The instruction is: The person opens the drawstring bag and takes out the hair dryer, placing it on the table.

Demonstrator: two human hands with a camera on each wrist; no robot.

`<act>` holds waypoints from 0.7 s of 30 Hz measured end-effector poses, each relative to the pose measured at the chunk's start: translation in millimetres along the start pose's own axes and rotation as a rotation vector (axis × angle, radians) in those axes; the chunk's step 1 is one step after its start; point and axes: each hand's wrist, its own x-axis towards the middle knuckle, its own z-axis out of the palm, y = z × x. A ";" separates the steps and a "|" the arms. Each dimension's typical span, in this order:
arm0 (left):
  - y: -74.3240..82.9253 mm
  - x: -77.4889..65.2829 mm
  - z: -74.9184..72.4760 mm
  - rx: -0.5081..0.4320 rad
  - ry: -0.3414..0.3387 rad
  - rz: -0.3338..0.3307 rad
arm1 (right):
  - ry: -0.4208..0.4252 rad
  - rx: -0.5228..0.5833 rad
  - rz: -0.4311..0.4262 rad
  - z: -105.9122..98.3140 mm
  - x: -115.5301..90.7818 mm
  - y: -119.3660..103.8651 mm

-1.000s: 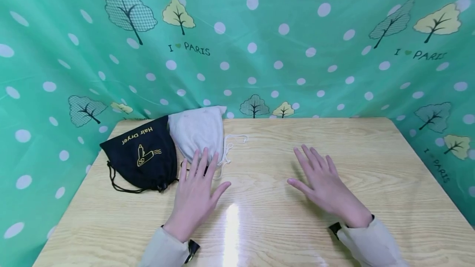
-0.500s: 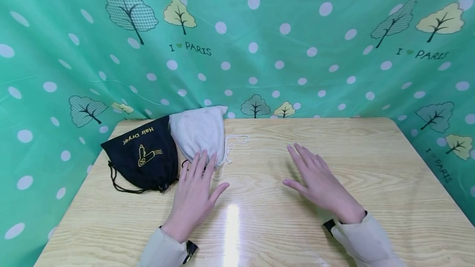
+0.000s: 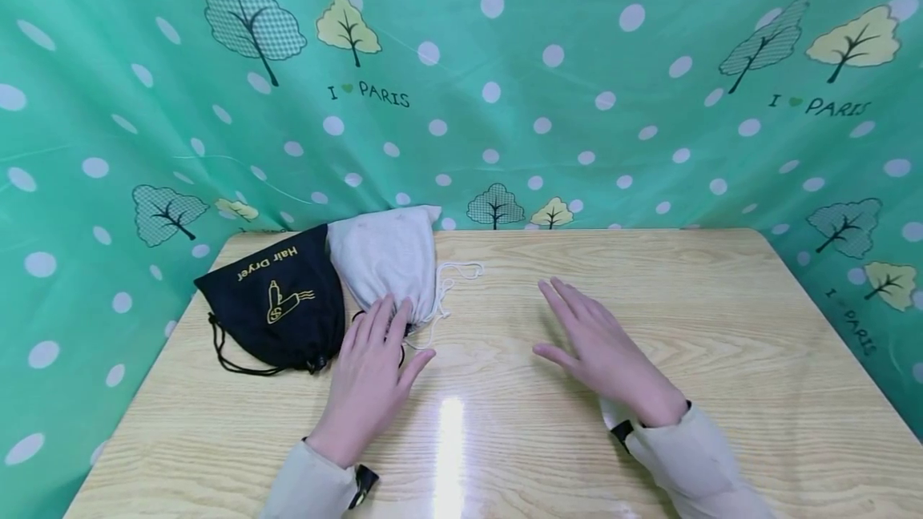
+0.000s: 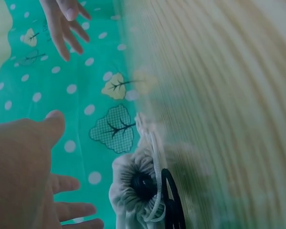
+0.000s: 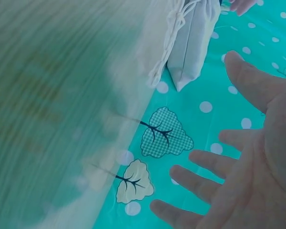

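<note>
My left hand hovers with fingers extended in front of a pale grey drawstring pouch. In the head view its fingertips overlap the pouch's near end; whether they touch cannot be told. The left wrist view shows the gathered mouth of the grey pouch, with something dark inside the opening. Left of it lies a black drawstring pouch with gold "Hair Dryer" lettering and a dryer picture. Off to the right, my right hand is held over the table, fingers straight, thumb apart, holding nothing.
White cords trail right of the grey pouch, and a black cord loops at the black pouch's left. A green dotted curtain stands behind the wooden table and along both its sides.
My right hand has drifted left, toward the middle of the table. The left hand has shifted slightly left and its fingers have come closer together. Both pouches lie where they were.
</note>
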 end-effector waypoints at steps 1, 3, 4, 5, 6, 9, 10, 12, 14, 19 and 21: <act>-0.7 0.1 -0.1 -0.002 0.001 -0.002 | 0.001 0.001 -0.003 0.6 1.5 -1.2; -1.8 0.3 -0.6 -0.007 -0.001 -0.008 | 0.001 0.005 -0.012 1.5 4.8 -4.1; -2.2 0.4 -0.9 -0.008 -0.005 -0.011 | -0.002 0.008 -0.015 2.0 6.4 -5.6; -2.7 0.6 -1.2 -0.008 -0.008 -0.015 | -0.005 0.013 -0.016 2.6 8.1 -7.0; -3.1 0.7 -1.5 -0.007 -0.012 -0.018 | -0.008 0.015 -0.019 3.1 9.8 -8.3; -4.2 1.0 -2.1 -0.007 -0.022 -0.024 | -0.015 0.022 -0.029 4.9 15.0 -11.9; -4.5 1.1 -2.2 -0.007 -0.025 -0.025 | -0.017 0.025 -0.032 5.7 16.6 -13.0; -5.2 1.3 -2.1 -0.008 -0.030 -0.026 | -0.022 0.032 -0.032 7.0 19.7 -15.3; -6.1 1.5 -1.8 -0.008 -0.031 -0.026 | -0.029 0.043 -0.028 8.3 22.7 -17.4; -8.9 2.2 -0.8 -0.014 -0.016 -0.025 | -0.034 0.085 -0.003 10.9 29.8 -24.0; -10.1 1.8 -0.7 -0.018 -0.001 -0.022 | -0.034 0.101 0.005 12.4 32.0 -27.2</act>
